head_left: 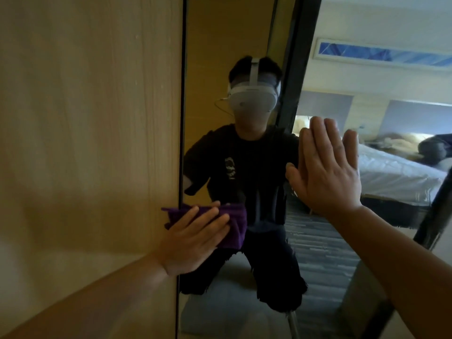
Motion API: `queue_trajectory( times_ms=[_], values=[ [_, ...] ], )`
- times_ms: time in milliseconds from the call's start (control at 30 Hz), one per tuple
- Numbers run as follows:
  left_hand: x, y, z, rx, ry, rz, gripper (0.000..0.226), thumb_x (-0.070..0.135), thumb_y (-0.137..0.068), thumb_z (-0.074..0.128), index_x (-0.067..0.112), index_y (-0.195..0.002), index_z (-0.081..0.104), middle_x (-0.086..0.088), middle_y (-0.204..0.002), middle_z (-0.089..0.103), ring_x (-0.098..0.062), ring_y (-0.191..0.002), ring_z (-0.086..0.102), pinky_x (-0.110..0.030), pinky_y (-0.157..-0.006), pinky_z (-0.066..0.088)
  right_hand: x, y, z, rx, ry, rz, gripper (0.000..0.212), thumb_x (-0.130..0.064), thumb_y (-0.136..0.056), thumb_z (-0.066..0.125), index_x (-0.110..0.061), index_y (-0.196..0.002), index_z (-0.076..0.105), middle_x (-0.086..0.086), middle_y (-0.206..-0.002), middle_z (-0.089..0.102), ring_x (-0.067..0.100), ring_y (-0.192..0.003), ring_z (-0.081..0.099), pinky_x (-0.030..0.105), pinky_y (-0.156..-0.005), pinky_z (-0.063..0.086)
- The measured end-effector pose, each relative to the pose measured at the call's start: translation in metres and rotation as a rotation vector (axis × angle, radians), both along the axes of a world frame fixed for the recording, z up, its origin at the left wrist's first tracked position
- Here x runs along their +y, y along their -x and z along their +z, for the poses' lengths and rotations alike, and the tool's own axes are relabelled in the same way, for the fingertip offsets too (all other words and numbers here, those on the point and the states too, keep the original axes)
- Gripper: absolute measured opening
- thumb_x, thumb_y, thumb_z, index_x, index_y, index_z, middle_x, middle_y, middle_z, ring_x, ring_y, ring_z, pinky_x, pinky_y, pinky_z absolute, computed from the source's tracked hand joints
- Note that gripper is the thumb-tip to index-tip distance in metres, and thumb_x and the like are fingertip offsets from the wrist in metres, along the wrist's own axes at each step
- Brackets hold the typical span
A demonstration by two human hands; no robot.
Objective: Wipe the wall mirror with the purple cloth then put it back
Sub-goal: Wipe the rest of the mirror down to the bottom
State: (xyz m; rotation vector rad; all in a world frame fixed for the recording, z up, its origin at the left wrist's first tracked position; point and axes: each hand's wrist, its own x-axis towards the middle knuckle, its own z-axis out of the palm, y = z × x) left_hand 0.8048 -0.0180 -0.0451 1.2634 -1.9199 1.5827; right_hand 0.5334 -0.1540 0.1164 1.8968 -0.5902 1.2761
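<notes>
The wall mirror (244, 40) fills the middle and right of the head view, its dark left edge against a wooden panel. My left hand (193, 238) presses the folded purple cloth (236, 225) flat against the glass near the mirror's left edge, low down. My right hand (325, 165) lies flat on the glass higher up to the right, fingers straight and together, holding nothing. The glass reflects a kneeling person in dark clothes with a white headset.
A light wooden wall panel (90, 130) covers the left half of the view. In the mirror I see a dark door frame (293, 77), a bed with white sheets (396, 174) and striped carpet (315, 241).
</notes>
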Motion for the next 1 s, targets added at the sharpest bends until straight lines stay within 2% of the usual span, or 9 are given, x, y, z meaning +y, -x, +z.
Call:
queue_trajectory(
  times_ms=[133,267,333,400,500,633,733,867,1000],
  values=[
    [0.005,-0.001,-0.04,-0.039,-0.077,0.038,0.05,0.023,-0.103,0.04,0.018,-0.152,0.032,-0.003,-0.159,0.028,-0.025,-0.145,0.029,-0.048,-0.121,0.019,0.004,0.001,0.002,0.019,-0.047,-0.019,0.068,-0.044,-0.1,0.049,-0.004,-0.151,0.031,0.018,-0.16,0.026,0.035,-0.15,0.019,0.062,-0.119,0.015],
    [0.014,0.002,-0.03,-0.006,-0.133,0.007,0.048,0.019,-0.104,0.04,0.019,-0.152,0.035,-0.002,-0.158,0.035,-0.025,-0.146,0.032,-0.047,-0.119,0.025,0.019,0.017,0.011,0.07,-0.175,0.061,0.061,-0.039,-0.101,0.048,-0.009,-0.152,0.034,0.01,-0.163,0.022,0.026,-0.153,0.011,0.053,-0.123,0.009],
    [0.019,0.003,-0.017,-0.007,-0.171,-0.036,0.048,0.016,-0.103,0.044,0.019,-0.15,0.037,-0.002,-0.156,0.039,-0.024,-0.145,0.034,-0.046,-0.115,0.032,0.023,0.039,0.016,0.027,-0.196,0.096,0.06,-0.039,-0.101,0.043,-0.015,-0.154,0.03,0.005,-0.164,0.017,0.022,-0.153,0.007,0.046,-0.125,0.004],
    [0.021,0.006,0.01,0.036,-0.156,-0.096,0.05,0.013,-0.101,0.05,0.018,-0.149,0.039,-0.004,-0.154,0.042,-0.025,-0.145,0.034,-0.046,-0.114,0.035,0.017,0.066,0.02,-0.043,-0.278,0.004,0.066,-0.043,-0.101,0.035,-0.02,-0.159,0.015,0.001,-0.165,0.003,0.019,-0.153,-0.003,0.044,-0.124,-0.003],
    [0.011,0.025,0.084,0.173,0.027,-0.211,0.046,0.003,-0.098,0.055,0.011,-0.143,0.045,-0.009,-0.15,0.044,-0.03,-0.143,0.037,-0.049,-0.113,0.036,-0.006,0.099,0.019,-0.078,-0.371,-0.221,0.072,-0.05,-0.101,0.026,-0.018,-0.159,-0.001,0.005,-0.166,-0.011,0.018,-0.152,-0.016,0.05,-0.123,-0.004],
    [-0.015,0.06,0.214,0.188,0.305,-0.252,0.048,0.004,-0.092,0.068,0.004,-0.137,0.052,-0.012,-0.148,0.046,-0.033,-0.137,0.044,-0.047,-0.11,0.037,-0.026,0.105,0.012,-0.062,-0.345,-0.228,0.071,-0.051,-0.102,0.023,-0.014,-0.157,-0.002,0.008,-0.166,-0.009,0.021,-0.152,-0.015,0.046,-0.123,-0.007],
    [-0.034,0.086,0.283,0.14,0.373,-0.232,0.045,0.017,-0.098,0.063,0.008,-0.14,0.05,-0.01,-0.149,0.048,-0.031,-0.137,0.045,-0.047,-0.109,0.039,-0.029,0.102,0.01,-0.101,-0.297,-0.167,0.069,-0.05,-0.101,0.024,-0.014,-0.156,0.003,0.007,-0.165,-0.004,0.022,-0.153,-0.009,0.05,-0.123,-0.003],
    [-0.055,0.112,0.316,0.05,0.283,-0.171,0.043,0.017,-0.101,0.056,0.009,-0.142,0.05,-0.011,-0.15,0.046,-0.032,-0.138,0.043,-0.048,-0.111,0.037,-0.032,0.102,0.008,-0.108,-0.269,-0.119,0.07,-0.049,-0.1,0.027,-0.014,-0.156,0.004,0.006,-0.164,-0.002,0.019,-0.153,-0.01,0.052,-0.123,0.001],
    [-0.064,0.12,0.298,0.087,0.212,-0.076,0.046,0.022,-0.101,0.049,0.008,-0.145,0.046,-0.012,-0.154,0.041,-0.034,-0.142,0.038,-0.049,-0.115,0.029,-0.037,0.103,0.007,-0.125,-0.25,-0.107,0.069,-0.049,-0.101,0.027,-0.014,-0.156,0.007,0.007,-0.164,0.001,0.021,-0.153,-0.006,0.058,-0.121,0.009]
  ],
)
